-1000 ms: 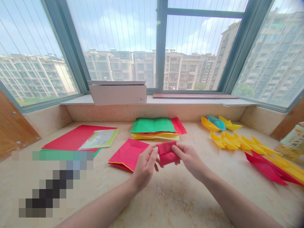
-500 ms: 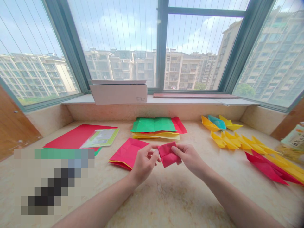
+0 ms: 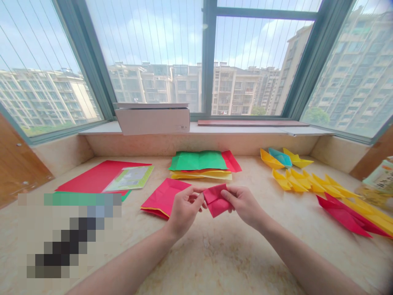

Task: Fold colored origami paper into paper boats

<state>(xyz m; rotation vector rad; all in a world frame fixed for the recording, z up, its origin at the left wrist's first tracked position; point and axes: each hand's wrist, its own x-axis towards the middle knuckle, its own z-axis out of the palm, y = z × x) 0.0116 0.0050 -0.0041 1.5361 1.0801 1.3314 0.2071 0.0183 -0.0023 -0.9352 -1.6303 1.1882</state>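
Mid-fold, the left hand (image 3: 183, 209) and right hand (image 3: 244, 204) held the folded red paper (image 3: 215, 200) in pinching grips; edge alignment seemed required next.

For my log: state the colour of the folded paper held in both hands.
Red, in the head view: small folded paper piece between left hand and right hand.

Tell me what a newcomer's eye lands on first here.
Centre front, the left hand and right hand pinch a small folded red paper between them over the stone ledge. To the right lies a row of yellow paper boats. Behind the hands sits a stack of sheets topped with green.
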